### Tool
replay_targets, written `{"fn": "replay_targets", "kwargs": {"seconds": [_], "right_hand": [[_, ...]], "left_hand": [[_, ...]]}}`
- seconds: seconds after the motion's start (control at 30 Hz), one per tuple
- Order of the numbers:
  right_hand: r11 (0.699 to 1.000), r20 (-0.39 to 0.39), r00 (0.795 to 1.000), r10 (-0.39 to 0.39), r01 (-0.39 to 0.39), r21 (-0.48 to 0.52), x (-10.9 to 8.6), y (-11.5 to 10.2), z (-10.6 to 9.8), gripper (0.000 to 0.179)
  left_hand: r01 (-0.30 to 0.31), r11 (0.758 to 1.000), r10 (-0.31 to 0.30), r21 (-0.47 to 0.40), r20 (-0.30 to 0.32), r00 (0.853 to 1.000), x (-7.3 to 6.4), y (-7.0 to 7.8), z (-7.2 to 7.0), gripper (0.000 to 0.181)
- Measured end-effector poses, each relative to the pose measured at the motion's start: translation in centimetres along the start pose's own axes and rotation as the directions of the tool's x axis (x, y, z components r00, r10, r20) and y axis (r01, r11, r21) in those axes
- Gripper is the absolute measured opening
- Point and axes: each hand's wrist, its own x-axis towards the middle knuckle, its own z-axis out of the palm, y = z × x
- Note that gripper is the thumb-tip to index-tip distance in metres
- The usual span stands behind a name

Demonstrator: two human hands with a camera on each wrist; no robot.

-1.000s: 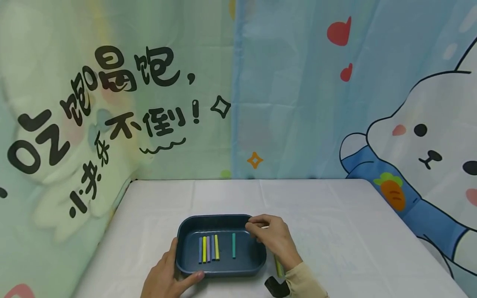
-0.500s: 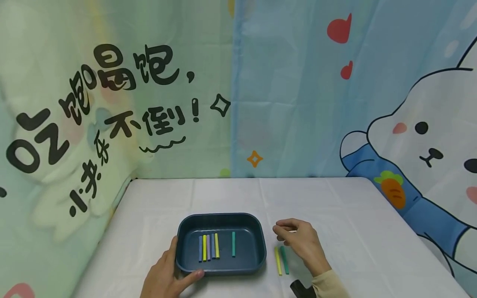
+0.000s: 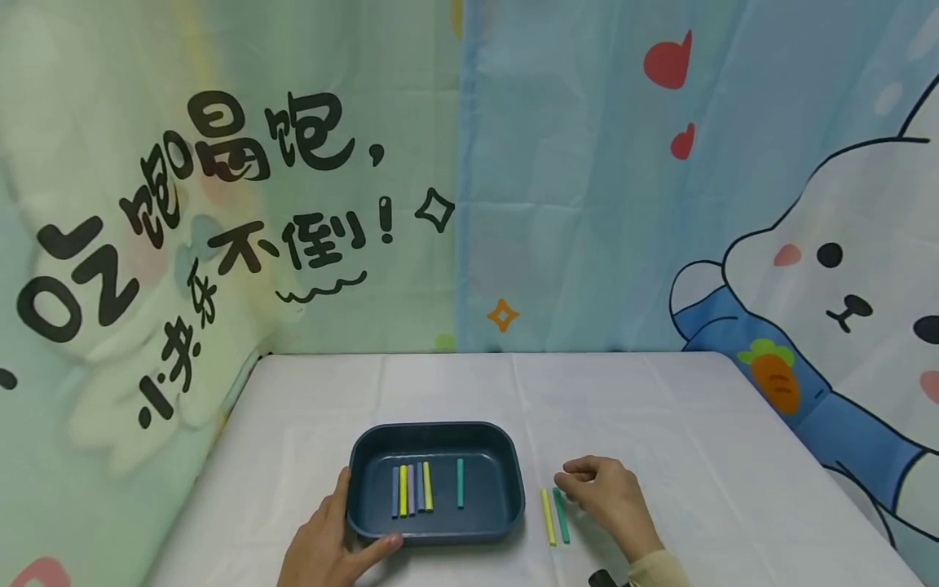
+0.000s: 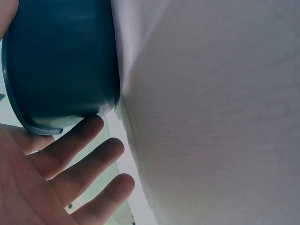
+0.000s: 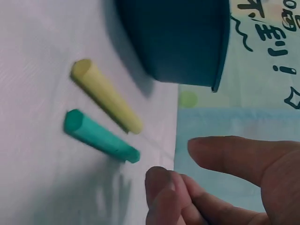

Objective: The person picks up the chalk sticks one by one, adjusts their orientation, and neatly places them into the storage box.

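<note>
In the head view a dark blue tray [image 3: 506, 522] stands on the table, with several chalk sticks [image 3: 403, 492] in a row inside and one green chalk stick [image 3: 460, 483] apart to their right. My left hand [image 3: 323, 534] rests at its near left corner, thumb at the front rim. Its fingers are spread and fairly straight against the tray's side [image 4: 65, 61] in the left wrist view. Right of the tray lie a yellow chalk stick [image 5: 105, 96] and a green chalk stick [image 5: 101, 136]. My right hand [image 3: 605, 497] hovers by the green one, thumb and fingers apart, holding nothing.
A white cloth covers the table [image 3: 660, 408]. Behind it hang printed curtains [image 3: 557, 204] with lettering and a cartoon bear. A black device [image 3: 603, 578] shows at my right wrist, by the sleeve.
My right hand has moved from the tray's right rim to the right and nearer, beside the two loose chalk sticks, which are now uncovered. My left hand and the tray stay put.
</note>
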Motion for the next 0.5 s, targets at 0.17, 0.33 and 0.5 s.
{"fn": "replay_targets", "kwargs": {"seconds": [0.17, 0.33, 0.5], "right_hand": [[0.999, 0.021, 1.000, 0.019, -0.018, -0.046, 0.2, 0.5, 0.6, 0.031], [0.999, 0.029, 0.999, 0.013, -0.011, -0.049, 0.4, 0.6, 0.9, 0.028], [0.999, 0.046, 0.999, 0.020, -0.018, -0.042, 0.5, 0.7, 1.2, 0.024]], "left_hand": [[0.005, 1.000, -0.005, 0.002, 0.004, 1.000, 0.0, -0.1, 0.0, 0.134], [0.002, 1.000, -0.002, 0.001, -0.001, 1.000, 0.1, -0.1, 0.1, 0.135], [0.001, 1.000, -0.001, -0.002, 0.000, 1.000, 0.1, -0.1, 0.2, 0.135]]}}
